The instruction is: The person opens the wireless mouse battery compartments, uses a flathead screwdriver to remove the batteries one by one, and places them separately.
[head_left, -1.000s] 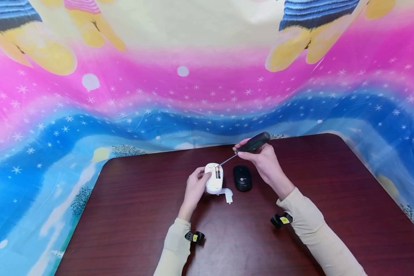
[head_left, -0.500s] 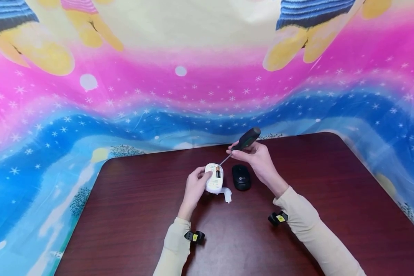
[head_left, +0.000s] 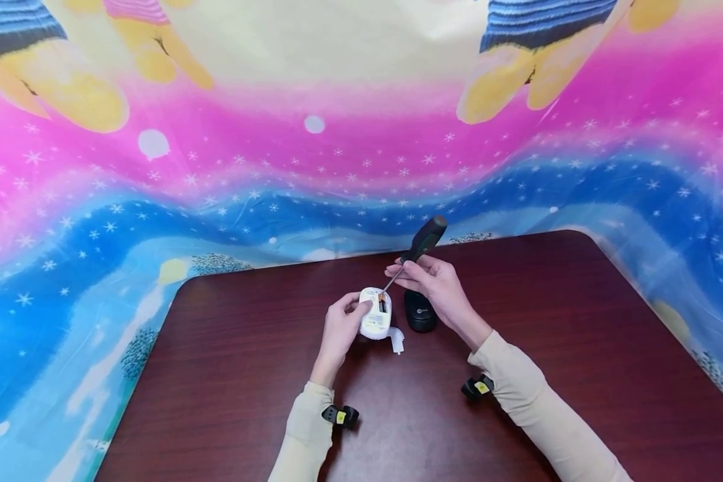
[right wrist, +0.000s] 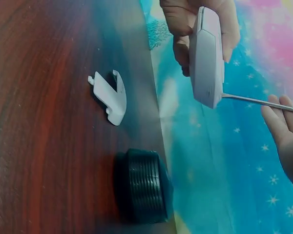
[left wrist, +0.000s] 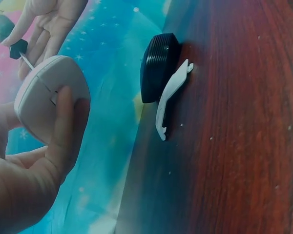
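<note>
My left hand (head_left: pixel 340 327) grips a white computer mouse (head_left: pixel 373 329), raised above the table with its underside turned up. Inside its uncovered battery bay shows a battery (head_left: pixel 382 305); whether a second lies beside it, I cannot tell. A screwdriver (head_left: pixel 425 239) with a dark green handle is pinched near the shaft by my right hand (head_left: pixel 444 289). Its tip meets the far end of the bay, though the exact contact is too small to see. In the right wrist view the shaft (right wrist: pixel 251 100) reaches the mouse's end face.
A white battery cover (right wrist: pixel 109 97) lies on the dark red wooden table (head_left: pixel 229 375), nearer me than the mouse. Beside it stands a black computer mouse (head_left: pixel 420 317), partly behind my right hand in the head view. A patterned cloth (head_left: pixel 289 161) hangs behind the table.
My right hand has shifted left, and the screwdriver handle has swung left and more upright. Its tip stays at the bay. The left hand and white mouse have barely moved.
</note>
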A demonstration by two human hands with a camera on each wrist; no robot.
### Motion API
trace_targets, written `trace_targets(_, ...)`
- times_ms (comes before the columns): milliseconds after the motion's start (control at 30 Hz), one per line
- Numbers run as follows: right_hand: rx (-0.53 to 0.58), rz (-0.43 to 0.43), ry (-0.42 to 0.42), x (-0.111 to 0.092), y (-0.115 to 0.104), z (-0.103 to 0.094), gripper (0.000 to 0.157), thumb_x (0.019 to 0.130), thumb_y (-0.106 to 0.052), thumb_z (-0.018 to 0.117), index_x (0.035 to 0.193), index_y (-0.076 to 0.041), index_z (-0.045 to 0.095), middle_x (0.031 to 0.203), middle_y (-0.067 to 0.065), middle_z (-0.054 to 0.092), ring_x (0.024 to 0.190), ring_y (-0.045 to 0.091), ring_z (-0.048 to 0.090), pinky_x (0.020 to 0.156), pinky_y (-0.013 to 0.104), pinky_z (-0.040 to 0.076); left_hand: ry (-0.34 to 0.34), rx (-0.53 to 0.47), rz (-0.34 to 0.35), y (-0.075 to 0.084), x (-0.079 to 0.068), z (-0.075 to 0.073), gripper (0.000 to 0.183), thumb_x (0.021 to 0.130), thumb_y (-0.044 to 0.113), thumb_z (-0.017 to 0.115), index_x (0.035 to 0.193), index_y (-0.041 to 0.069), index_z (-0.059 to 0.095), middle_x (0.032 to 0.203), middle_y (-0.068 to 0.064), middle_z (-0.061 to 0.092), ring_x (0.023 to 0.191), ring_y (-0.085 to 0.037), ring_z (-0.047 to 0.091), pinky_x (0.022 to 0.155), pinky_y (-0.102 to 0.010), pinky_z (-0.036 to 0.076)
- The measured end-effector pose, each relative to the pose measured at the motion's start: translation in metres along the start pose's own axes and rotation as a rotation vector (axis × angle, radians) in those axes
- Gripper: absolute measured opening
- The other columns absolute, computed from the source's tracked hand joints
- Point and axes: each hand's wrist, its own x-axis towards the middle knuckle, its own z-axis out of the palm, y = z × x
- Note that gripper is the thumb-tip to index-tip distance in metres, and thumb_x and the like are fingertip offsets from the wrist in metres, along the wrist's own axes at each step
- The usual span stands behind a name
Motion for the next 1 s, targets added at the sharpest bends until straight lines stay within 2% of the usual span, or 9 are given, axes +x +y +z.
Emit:
trace_targets(200, 0.111, 0.002, -0.033, 0.000, 0.007, 0.000, 0.023, 0.108, -0.016, 0.057, 0.115, 0.003, 0.068, 0.106, 0.012, 0.076, 0.110, 0.028, 0.072, 0.103, 0.044, 0.052, 0.007, -0.021, -0.005, 0.000, 0.001, 0.000, 0.029, 0.094, 0.010, 0.070, 0.119, -0.005, 0.072, 0.088, -0.005, 0.069, 0.073, -0.009, 0.057, 0.062, -0.020, 0.045)
trace_targets(333, 0.133, -0.003, -0.046, 0.000, 0.012, -0.001, 0.023, 0.108, -0.018, 0.058, 0.112, 0.001, 0.070, 0.105, 0.013, 0.076, 0.109, 0.027, 0.072, 0.103, 0.043, 0.052, 0.002, -0.009, -0.008, -0.001, 0.000, -0.001, 0.030, 0.095, 0.010, 0.070, 0.120, -0.005, 0.072, 0.091, -0.008, 0.070, 0.075, -0.009, 0.058, 0.063, -0.020, 0.046)
trace_targets(533, 0.139, -0.001, -0.037, 0.001, 0.015, -0.002, 0.025, 0.109, -0.022, 0.057, 0.109, -0.002, 0.070, 0.104, 0.012, 0.075, 0.107, 0.026, 0.072, 0.102, 0.043, 0.053, -0.001, 0.012, 0.033, 0.000, -0.002, -0.002, 0.031, 0.093, 0.012, 0.071, 0.119, -0.005, 0.072, 0.094, -0.012, 0.071, 0.079, -0.011, 0.061, 0.067, -0.022, 0.049)
trace_targets(733, 0.245, 0.024, 0.005, 0.005, 0.012, -0.004, 0.029, 0.111, -0.024, 0.051, 0.107, -0.002, 0.070, 0.102, 0.012, 0.073, 0.104, 0.027, 0.073, 0.100, 0.043, 0.054, 0.017, 0.023, 0.055, 0.002, -0.004, -0.001, 0.031, 0.093, 0.010, 0.070, 0.120, -0.004, 0.072, 0.097, -0.014, 0.070, 0.082, -0.016, 0.069, 0.068, -0.021, 0.053)
trace_targets(1000, 0.393, 0.129, 0.095, 0.014, 0.003, -0.014, 0.037, 0.111, -0.027, 0.049, 0.105, 0.002, 0.070, 0.098, 0.015, 0.074, 0.101, 0.029, 0.073, 0.096, 0.041, 0.057, -0.031, 0.052, 0.106, 0.003, -0.006, 0.001, 0.034, 0.095, 0.010, 0.070, 0.126, -0.002, 0.069, 0.106, -0.017, 0.071, 0.092, -0.027, 0.075, 0.070, -0.024, 0.057)
